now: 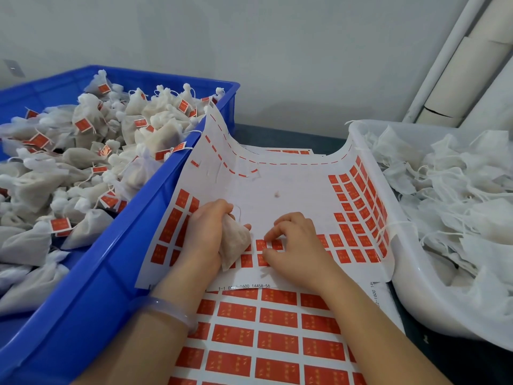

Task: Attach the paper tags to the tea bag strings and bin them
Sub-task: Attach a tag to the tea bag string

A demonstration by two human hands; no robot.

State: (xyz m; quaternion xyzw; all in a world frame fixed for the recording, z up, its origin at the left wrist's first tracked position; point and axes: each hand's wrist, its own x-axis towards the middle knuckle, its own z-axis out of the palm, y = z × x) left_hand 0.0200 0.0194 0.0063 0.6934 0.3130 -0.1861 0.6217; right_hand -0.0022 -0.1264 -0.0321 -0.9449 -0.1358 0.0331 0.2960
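Note:
My left hand (204,234) grips a white tea bag (233,243) over a curled sheet of red paper tags (277,190); its string loops up by my fingers. My right hand (294,245) rests on the sheet just right of the bag, its fingertips pinching at a red tag (270,245) in the sheet's lower rows. The blue bin (116,259) on the left is heaped with tagged tea bags (91,151). The white bin (399,245) on the right holds untagged tea bags (455,195) with loose strings.
A full sheet of red tags (277,337) lies under my forearms, near me. The curled sheet leans against both bins. A grey wall stands behind, with white pipes and cardboard tubes (455,79) at the back right.

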